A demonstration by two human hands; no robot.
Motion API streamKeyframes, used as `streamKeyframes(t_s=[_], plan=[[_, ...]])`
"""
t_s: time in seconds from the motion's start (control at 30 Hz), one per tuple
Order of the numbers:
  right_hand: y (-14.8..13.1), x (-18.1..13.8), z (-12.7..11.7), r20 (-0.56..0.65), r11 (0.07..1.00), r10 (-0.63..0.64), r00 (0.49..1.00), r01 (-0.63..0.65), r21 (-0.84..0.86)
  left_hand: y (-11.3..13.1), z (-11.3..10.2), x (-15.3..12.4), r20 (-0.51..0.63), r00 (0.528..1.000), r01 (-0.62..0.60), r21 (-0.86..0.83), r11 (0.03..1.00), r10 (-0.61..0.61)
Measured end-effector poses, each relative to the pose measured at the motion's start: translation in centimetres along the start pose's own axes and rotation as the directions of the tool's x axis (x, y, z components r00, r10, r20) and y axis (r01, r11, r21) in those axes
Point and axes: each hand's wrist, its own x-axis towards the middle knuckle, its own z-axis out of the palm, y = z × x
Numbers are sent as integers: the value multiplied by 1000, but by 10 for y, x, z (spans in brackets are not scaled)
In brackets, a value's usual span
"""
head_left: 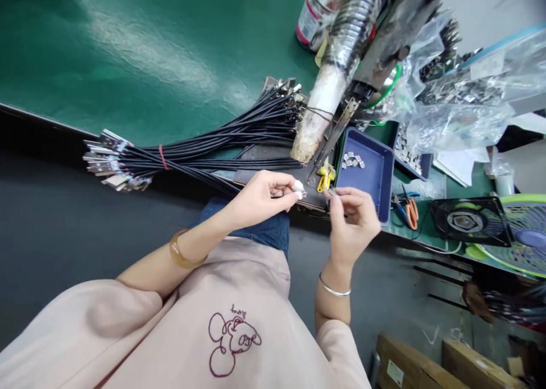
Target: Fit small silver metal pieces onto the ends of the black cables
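Observation:
My left hand (267, 198), with white covers on the thumb and a fingertip, is pinched closed at the table's near edge. What sits between its fingertips is too small to make out. To its right, my right hand (355, 221) pinches a small metal piece (331, 191) between thumb and forefinger. The two hands are apart. Beyond the left hand lies a bundle of black cables (222, 139), tied with a red band (163, 157) and fitted with metal connectors (115, 160). A yellow-handled tool (325, 177) lies between and just beyond the hands.
A blue tray (371, 176) holds several small metal pieces (353, 160). Above the bench hangs a foil-wrapped hose (341, 48) with a white nozzle. Orange-handled pliers (410, 211), a black fan (469, 221) and plastic bags of metal parts (464, 93) occupy the right side.

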Motion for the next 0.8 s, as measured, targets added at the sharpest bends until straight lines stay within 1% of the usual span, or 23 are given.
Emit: streamKeyframes(t_s=[0.07, 0.17, 0.23, 0.43, 0.67, 0.73, 0.8], plan=[[-5, -9, 12, 62, 998, -8, 998, 3, 70, 1, 1, 1, -1, 1000, 6, 9, 1000, -6], [-1, -13, 23, 179, 976, 43, 983, -80, 202, 3, 0, 1, -1, 1000, 19, 45, 999, -19], [3, -13, 26, 215, 966, 59, 975, -110, 235, 3, 0, 1, 1, 1000, 29, 66, 997, -29], [4, -16, 27, 188, 978, 27, 982, -65, 200, 3, 0, 2, 19, 999, 27, 116, 993, -29], [4, -17, 25, 191, 986, 16, 981, -47, 159, 4, -1, 3, 34, 999, 25, 128, 991, -30], [4, -17, 24, 188, 992, -11, 982, -13, 126, 4, -2, 3, 44, 999, 27, 136, 990, -33], [4, -17, 23, 182, 994, -81, 980, 66, 87, 3, -4, 3, 68, 997, 35, 136, 990, -45]])
